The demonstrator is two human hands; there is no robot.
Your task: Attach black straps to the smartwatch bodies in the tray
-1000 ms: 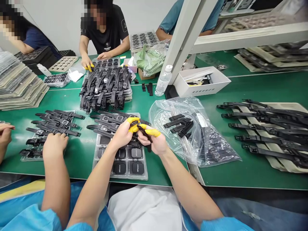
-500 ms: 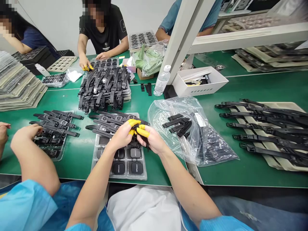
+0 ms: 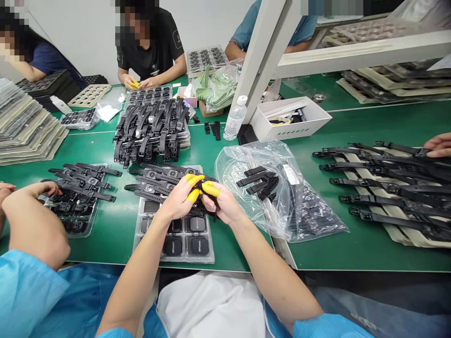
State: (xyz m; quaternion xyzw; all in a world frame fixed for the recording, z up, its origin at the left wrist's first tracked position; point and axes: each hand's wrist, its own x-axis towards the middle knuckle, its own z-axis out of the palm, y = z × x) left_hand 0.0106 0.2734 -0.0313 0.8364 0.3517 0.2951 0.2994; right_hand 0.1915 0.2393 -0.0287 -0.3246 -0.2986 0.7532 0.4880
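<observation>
My left hand [image 3: 181, 197] and my right hand [image 3: 220, 202] meet over a clear plastic tray [image 3: 212, 244]. Yellow covers sit on some fingertips. Both hands pinch one black watch with its strap [image 3: 203, 188], mostly hidden by the fingers. Beneath and left of them, several black watches with straps [image 3: 151, 188] lie across the tray's far half. Square black watch faces [image 3: 200, 245] fill the near compartments. Right of my hands, loose black strap pieces [image 3: 269, 185] rest on a clear plastic bag [image 3: 306, 206].
A neighbour's hand [image 3: 51, 188] is at another watch tray on the left. Farther back stand a watch pile [image 3: 151, 126], a bottle [image 3: 236, 117] and a white box [image 3: 291, 124]. Strapped watches [image 3: 387, 188] lie right, by another person's hand [image 3: 440, 144].
My fingers have shifted slightly around the watch. Another person's hand has appeared at the right edge. The person opposite has brought both hands together, and the neighbour's arm on the left has moved left.
</observation>
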